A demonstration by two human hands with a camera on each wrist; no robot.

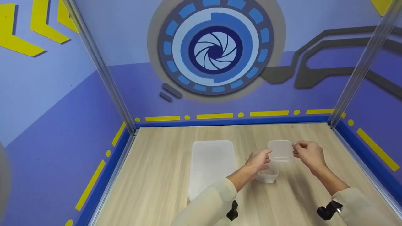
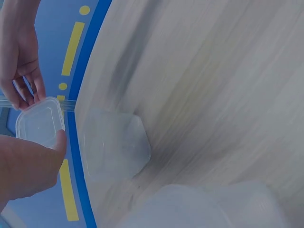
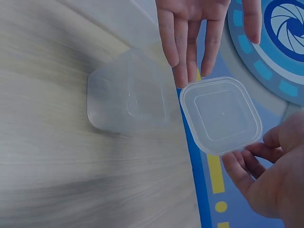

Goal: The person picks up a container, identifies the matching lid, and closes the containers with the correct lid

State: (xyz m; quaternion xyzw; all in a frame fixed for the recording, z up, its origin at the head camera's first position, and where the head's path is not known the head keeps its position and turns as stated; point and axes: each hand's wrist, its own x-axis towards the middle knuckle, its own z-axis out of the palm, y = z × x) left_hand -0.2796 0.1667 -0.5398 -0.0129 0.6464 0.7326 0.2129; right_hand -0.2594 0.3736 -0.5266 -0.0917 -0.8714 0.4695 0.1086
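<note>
A small clear square plastic lid (image 1: 280, 151) is held up above the table. My right hand (image 1: 310, 155) pinches its right edge between thumb and fingers, as the right wrist view also shows. At the lid's opposite edge is my left hand (image 1: 259, 159), its fingers extended in the right wrist view (image 3: 192, 35) and not curled round the lid (image 3: 222, 115). Below the lid, a small translucent square plastic container (image 1: 267, 176) stands on the table, partly covered by the left hand in the head view. Its whole outline shows in the left wrist view (image 2: 116, 145).
A large translucent rectangular plastic box or lid (image 1: 212, 166) lies left of the small container, partly behind the left sleeve (image 1: 210, 201). The wooden table (image 1: 154, 175) is bordered by printed blue walls (image 1: 125, 84) and metal corner posts (image 1: 97, 59).
</note>
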